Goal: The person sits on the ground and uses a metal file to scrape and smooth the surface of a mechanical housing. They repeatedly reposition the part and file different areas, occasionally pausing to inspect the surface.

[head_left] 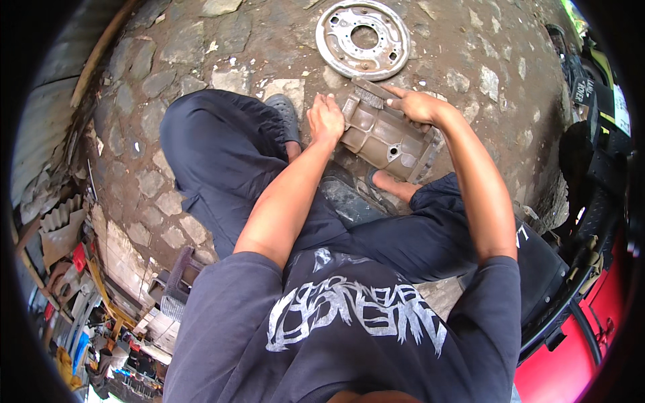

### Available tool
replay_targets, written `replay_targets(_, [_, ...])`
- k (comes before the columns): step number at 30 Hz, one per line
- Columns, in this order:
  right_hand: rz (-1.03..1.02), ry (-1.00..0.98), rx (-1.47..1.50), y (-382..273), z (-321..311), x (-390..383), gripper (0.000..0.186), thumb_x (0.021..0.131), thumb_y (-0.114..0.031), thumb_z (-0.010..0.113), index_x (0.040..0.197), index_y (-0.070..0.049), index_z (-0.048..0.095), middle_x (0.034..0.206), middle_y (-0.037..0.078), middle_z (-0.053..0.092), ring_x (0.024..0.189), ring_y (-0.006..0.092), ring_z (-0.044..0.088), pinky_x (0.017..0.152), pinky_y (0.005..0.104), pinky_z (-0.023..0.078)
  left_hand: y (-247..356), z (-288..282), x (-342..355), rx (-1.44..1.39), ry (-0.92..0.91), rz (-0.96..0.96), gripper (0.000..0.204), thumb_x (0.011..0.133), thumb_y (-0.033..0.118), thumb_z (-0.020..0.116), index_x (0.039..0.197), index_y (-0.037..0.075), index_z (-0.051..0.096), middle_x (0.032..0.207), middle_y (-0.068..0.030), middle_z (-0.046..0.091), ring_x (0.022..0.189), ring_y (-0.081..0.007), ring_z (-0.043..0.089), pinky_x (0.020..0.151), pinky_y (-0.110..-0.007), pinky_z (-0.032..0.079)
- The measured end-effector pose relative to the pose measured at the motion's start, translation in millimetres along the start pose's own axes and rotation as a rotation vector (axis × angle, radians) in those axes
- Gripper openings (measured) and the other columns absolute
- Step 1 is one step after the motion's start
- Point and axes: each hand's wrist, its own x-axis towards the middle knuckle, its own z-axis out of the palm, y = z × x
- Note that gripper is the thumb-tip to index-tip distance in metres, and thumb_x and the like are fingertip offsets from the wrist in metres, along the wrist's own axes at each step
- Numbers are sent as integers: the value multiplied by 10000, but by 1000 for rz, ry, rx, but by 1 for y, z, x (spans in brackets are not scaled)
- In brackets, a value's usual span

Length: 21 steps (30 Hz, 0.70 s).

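A brown-grey cast metal housing, ribbed and grimy like a gearbox casing, is tilted in front of my lower legs. My left hand is closed on its left end. In my right hand is a wire brush, its bristles down against the upper left part of the housing. The curled fingers partly hide the brush's handle. A small round hole shows in the housing's lower side, and its right end flares into a flange. Just beyond lies a round metal plate with a large centre hole.
Uneven stone-and-dirt ground spreads around me. Scrap parts are heaped at lower left beside a corrugated metal wall. Close on my right stand a red vehicle body and black vehicle parts. A dark, worn block-like thing sits between my legs.
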Motion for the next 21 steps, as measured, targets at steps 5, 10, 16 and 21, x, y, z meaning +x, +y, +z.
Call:
replay_targets(5, [-61,63,-20,7,10,-13,588,1097,-446,467,1648,-372,276,895,144,648,647,222,601,608,390,562,-9,1,5,27,33,-32,460,1059,376,444,1154,-30,637,1160,-316,676,1177,-511,596,1024,-553,439])
replay_targets(10, [-2,15,-165,16,-3,-6,595,1080,-415,480,1639,-322,298,1395,277,616,970,354,744,664,458,627,-5,-3,4,34,-8,21,392,1061,304,471,1071,-50,641,1086,-317,698,1078,-512,646,974,-573,468])
replay_targets(16, [-60,195,-178,-24,31,-14,596,1068,-398,494,1629,-278,332,1468,248,568,1286,394,600,1017,464,516,-8,2,8,50,-7,14,423,1062,324,464,1165,-46,641,1152,-317,686,1133,-506,626,1013,-559,459])
replay_targets(21, [-277,218,-379,53,15,20,621,1082,-414,491,1649,-262,288,1453,293,568,1062,392,721,856,449,595,-8,2,5,17,15,22,404,1067,306,454,1143,-46,639,1148,-304,691,1119,-510,624,1011,-560,459])
